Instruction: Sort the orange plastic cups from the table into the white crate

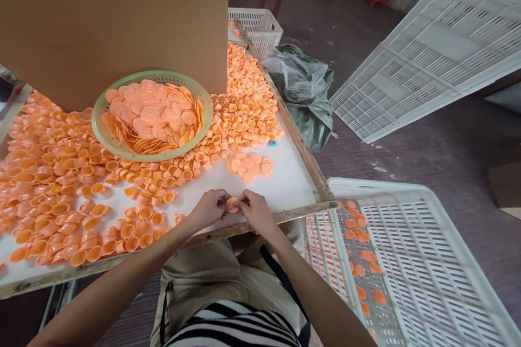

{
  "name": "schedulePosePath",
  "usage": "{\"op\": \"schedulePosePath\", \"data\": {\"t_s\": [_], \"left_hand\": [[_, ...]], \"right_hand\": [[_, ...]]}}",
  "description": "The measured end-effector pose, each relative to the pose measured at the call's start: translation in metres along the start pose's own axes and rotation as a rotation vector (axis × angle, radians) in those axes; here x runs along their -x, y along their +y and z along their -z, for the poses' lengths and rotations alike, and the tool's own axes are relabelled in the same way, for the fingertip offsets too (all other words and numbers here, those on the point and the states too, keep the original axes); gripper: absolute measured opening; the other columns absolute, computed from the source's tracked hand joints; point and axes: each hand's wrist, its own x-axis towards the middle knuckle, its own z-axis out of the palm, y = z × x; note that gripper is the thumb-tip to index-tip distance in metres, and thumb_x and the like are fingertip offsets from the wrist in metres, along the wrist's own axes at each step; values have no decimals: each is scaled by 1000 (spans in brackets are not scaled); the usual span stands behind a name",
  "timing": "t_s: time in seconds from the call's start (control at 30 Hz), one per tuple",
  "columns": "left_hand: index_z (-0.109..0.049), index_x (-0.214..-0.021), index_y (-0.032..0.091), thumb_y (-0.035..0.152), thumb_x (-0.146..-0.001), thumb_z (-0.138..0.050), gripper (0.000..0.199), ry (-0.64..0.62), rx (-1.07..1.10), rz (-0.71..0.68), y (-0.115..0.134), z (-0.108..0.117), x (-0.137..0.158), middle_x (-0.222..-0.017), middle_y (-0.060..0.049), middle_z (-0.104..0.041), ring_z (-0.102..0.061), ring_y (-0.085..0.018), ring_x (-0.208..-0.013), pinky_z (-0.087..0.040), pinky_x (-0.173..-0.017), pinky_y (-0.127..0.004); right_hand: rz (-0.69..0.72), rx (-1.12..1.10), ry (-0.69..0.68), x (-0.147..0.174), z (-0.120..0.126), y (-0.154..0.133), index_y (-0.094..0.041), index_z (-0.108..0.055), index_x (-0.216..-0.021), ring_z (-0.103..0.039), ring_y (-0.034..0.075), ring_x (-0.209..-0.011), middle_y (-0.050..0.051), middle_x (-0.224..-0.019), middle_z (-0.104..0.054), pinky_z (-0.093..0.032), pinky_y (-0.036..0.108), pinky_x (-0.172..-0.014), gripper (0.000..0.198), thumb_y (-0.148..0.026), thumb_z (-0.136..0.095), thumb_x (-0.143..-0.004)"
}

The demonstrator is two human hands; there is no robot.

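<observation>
Both of my hands meet near the table's front edge, pinching one small orange plastic disc (233, 205) between them. My left hand (210, 207) grips its left side and my right hand (253, 209) its right side, fingers closed. Whether a cup-shaped piece is joined to the disc I cannot tell. Just beyond the hands lies a small pile of flat orange discs (249, 167). Many orange plastic cups (52, 190) spread over the left and back of the table. Among them stands a green-rimmed basket (97, 119) heaped with orange discs (152, 111).
A large cardboard box (118, 16) stands behind the basket. Wooden strips (303, 143) edge the white tabletop (291, 184). To my right are white plastic crates (423, 195) with orange pieces beside and under them, another tilted crate (431, 54), and a green sack (315, 114).
</observation>
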Motion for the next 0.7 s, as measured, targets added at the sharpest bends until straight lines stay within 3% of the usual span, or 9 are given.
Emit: {"op": "schedulePosePath", "data": {"t_s": [0.33,0.5,0.6,0.7], "left_hand": [[-53,-80,10,15,-76,-54,7,-28,54,125,6,3,-11,-67,-4,-59,-55,-12,-53,-45,-46,-22],[-52,-77,10,9,-70,-55,7,-54,-43,261,16,3,-22,-59,-3,-57,-53,-12,-46,-41,-42,-20],[-51,-77,10,11,-70,-58,10,-73,-18,316,17,5,-28,-58,-4,-58,-54,-14,-47,-42,-42,-22],[-48,-77,11,9,-71,-58,11,-51,23,330,17,5,-27,-56,-4,-57,-52,-14,-45,-42,-42,-23]], "right_hand": [[-107,206,-74,-6,2,-6,-15,-55,-80,-53,13,-73,2,-80,-62,-34,25,-64,12,-26,-55,-84],[-271,380,-214,-27,11,-20,-18,-60,-74,-55,17,-73,4,-80,-63,-32,26,-59,14,-31,-62,-74],[-322,372,-352,-39,16,-24,-16,-60,-66,-55,16,-65,6,-70,-62,-34,26,-57,11,-26,-62,-70],[-358,258,-395,-38,19,-22,-15,-60,-70,-55,14,-55,5,-63,-61,-36,25,-56,9,-24,-59,-72]]}}
